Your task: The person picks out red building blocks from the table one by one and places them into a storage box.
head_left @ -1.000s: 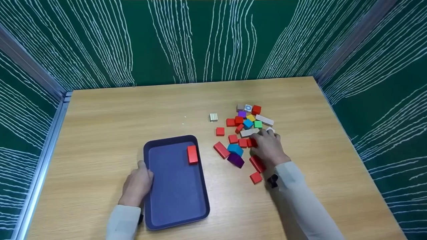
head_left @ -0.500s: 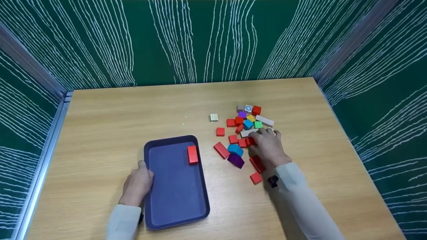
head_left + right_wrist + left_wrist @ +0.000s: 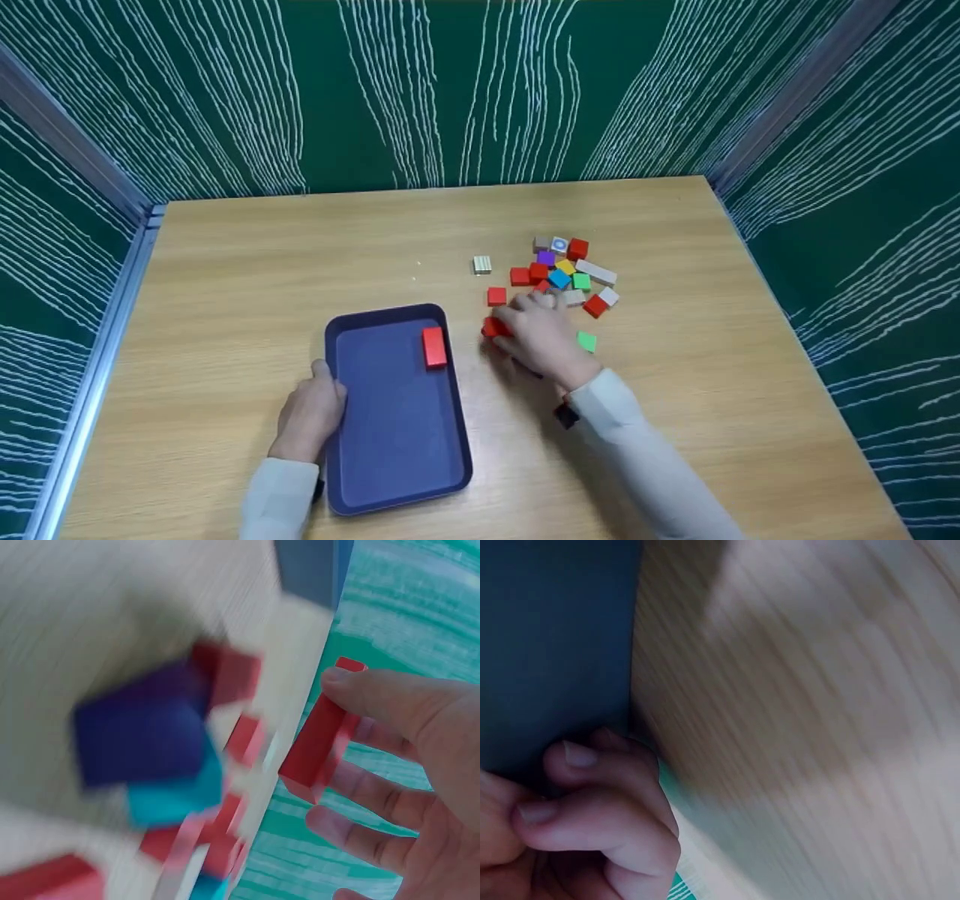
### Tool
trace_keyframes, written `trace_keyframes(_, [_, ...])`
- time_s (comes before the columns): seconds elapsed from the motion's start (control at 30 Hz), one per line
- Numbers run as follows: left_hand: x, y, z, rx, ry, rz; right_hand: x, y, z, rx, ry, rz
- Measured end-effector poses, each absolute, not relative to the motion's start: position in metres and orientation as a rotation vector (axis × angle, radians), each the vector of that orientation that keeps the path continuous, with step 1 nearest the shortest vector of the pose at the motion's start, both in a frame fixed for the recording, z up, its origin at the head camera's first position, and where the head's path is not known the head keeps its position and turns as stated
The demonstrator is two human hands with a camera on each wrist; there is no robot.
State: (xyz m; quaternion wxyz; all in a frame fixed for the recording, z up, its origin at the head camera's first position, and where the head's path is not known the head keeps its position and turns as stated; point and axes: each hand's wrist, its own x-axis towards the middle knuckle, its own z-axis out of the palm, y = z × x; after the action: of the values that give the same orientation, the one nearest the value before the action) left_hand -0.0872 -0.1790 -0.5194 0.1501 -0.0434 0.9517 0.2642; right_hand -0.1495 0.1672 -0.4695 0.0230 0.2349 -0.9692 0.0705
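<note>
Right hand (image 3: pixel 546 334) has shifted nearer blue tray (image 3: pixel 397 439), fingers pinching red cuboid block (image 3: pixel 319 736); pick looks done. Left hand (image 3: pixel 309 416) grips tray.

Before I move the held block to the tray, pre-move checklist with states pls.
1. Right hand has the red block: ok, pinched between thumb and fingers.
2. Left hand steadying the tray: ok, gripping its left rim.
3. Room in tray: ok, a second red block lies by the right wall, the rest is bare.
4. Right hand over tray: not ok, it is to the tray's right.
5. Purple block position: cannot tell exactly, mostly hidden in head view, blurred in right wrist view.
</note>
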Motion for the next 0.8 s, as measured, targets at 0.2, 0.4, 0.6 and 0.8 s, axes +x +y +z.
trace_keyframes(0.2, [-0.088,-0.179,-0.520,-0.116,2.744,0.750,-0.140,0.123,-0.461,0.861,-2.953,0.237])
trace_keyframes(0.4, [-0.088,-0.179,-0.520,-0.116,2.752,0.760,-0.130,0.089,-0.458,1.025,-2.874,0.213])
trace_keyframes(0.6, [-0.089,-0.178,-0.521,-0.133,2.756,0.773,-0.122,0.075,-0.462,1.101,-2.864,0.196])
trace_keyframes(0.8, [-0.087,-0.180,-0.522,-0.132,2.752,0.786,-0.116,0.071,-0.478,1.136,-2.854,0.143])
